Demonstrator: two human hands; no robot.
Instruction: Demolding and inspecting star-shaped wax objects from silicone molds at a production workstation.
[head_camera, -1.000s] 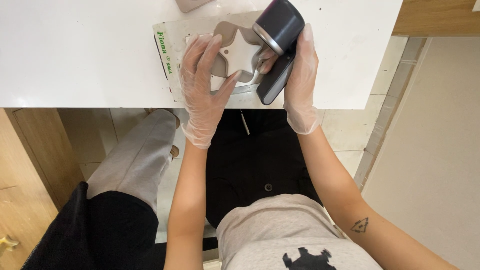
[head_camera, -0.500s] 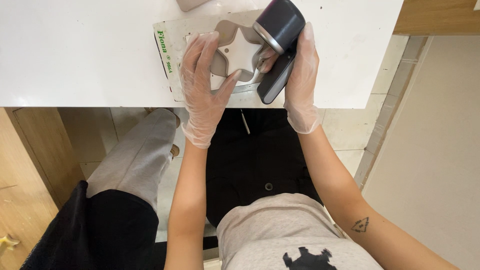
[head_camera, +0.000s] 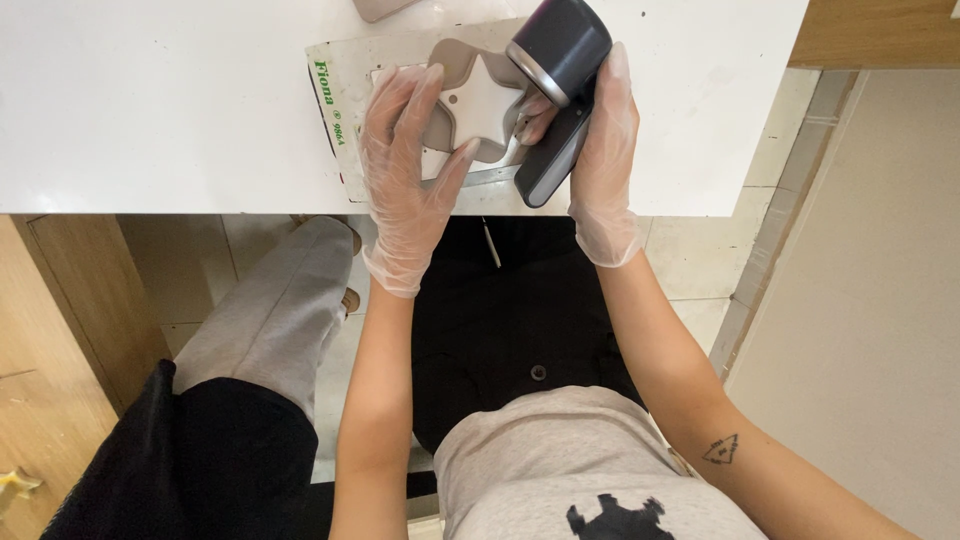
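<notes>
Both your hands wear thin clear gloves and reach forward, forearms bare. Your left hand (head_camera: 412, 150) lies palm down with fingers spread and slightly bent. Your right hand (head_camera: 600, 150) curls in a closed grip, thumb side inward.

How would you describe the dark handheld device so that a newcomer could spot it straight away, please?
Start at the white table and find the pale mat near its front edge. At the mat's right end, the gloved right hand grips the device beside a white star. It is the only dark grey thing there, with a rounded head, a silver ring and a long handle.
</notes>
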